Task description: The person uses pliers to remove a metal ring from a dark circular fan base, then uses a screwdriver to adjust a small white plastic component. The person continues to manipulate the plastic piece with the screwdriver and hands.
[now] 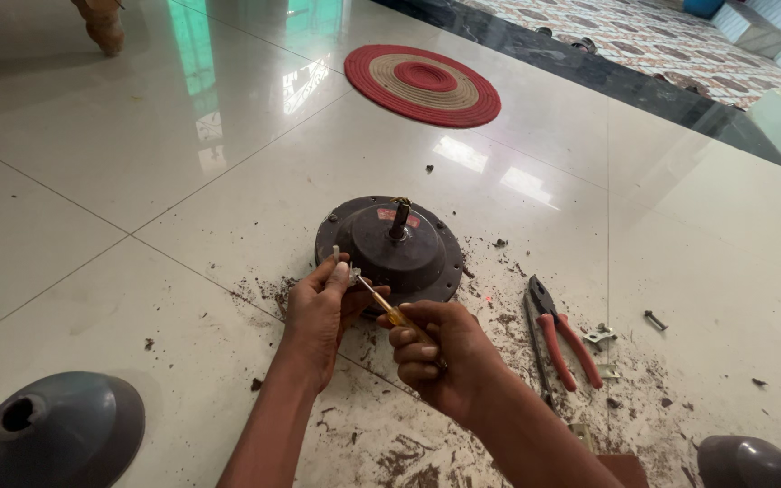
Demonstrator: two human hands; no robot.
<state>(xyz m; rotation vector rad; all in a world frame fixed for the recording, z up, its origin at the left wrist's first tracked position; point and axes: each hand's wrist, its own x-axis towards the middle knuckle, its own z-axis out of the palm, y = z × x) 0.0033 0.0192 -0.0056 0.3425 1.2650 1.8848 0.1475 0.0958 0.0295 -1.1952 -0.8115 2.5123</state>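
A dark round fan motor housing (409,248) with a short upright shaft lies on the white tiled floor. My right hand (436,357) grips a screwdriver (381,305) with a yellow handle, its shaft pointing up and left. My left hand (323,307) pinches a small pale part (337,256) at the screwdriver's tip, right at the near-left rim of the housing. Both hands sit just in front of the motor.
Red-handled pliers (558,334) lie to the right, with a small metal bracket (600,336) and a bolt (654,320) beyond them. Dark grit is scattered around the motor. Grey bell-shaped covers rest at bottom left (56,434) and bottom right (757,463). A round red mat (422,84) lies farther back.
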